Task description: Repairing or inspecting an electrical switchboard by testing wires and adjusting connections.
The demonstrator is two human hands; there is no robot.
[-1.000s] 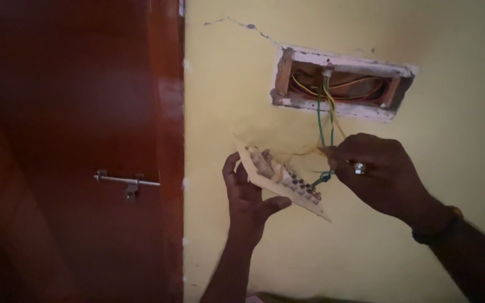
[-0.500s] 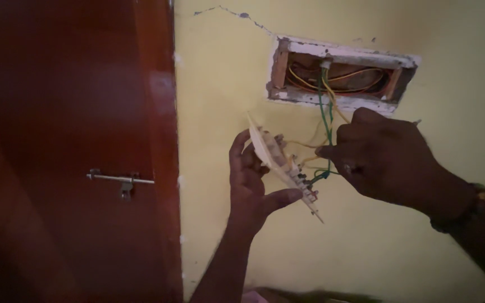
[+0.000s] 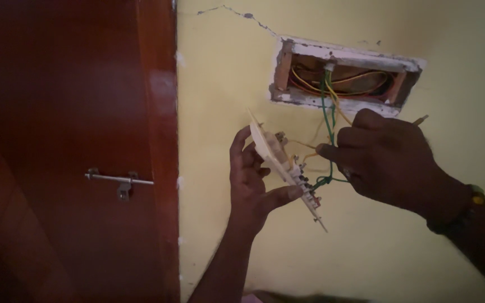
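Yellow plaster fills the right of the frame beside one red-brown door point(image 3: 68, 151) with one latch point(image 3: 119, 180). At centre the left hand point(image 3: 254, 179) props one pale switch plate point(image 3: 287, 168) from below, fingers spread and thumb hooked under its lower edge. The right hand point(image 3: 388, 160), right of centre, is closed with fingertips pinched at the wires point(image 3: 328, 112) behind the plate. To do this well, I judge the plate should be kept steady and the wires slack. Several green and yellow wires, too tangled to count, run up to one open wall box point(image 3: 343, 76) at upper right
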